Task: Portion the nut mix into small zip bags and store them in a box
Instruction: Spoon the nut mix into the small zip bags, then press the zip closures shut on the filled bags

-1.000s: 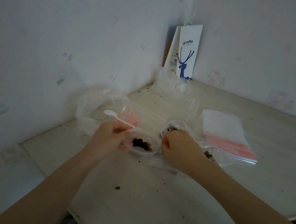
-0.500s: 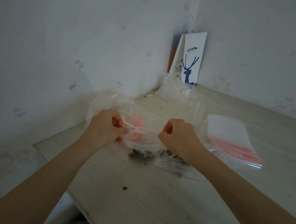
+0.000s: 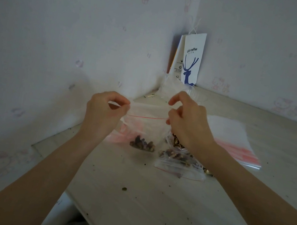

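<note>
Pinched zip bag [image 3: 146, 126], nuts [image 3: 142, 144] at bottom

Two hands [image 3: 105, 111] [image 3: 188, 128], two nut-filled zip bags [image 3: 144, 131] [image 3: 180, 165], one stack of empty bags [image 3: 236, 142], one paper bag [image 3: 191, 61].

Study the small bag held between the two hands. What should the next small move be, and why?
Probably slide a pinch along the red zip line to seal it. The left hand and right hand each pinch a top corner of the small zip bag, pulling the line taut, and a portion of nut mix sits at its bottom. Whether it is already sealed is unclear.
</note>
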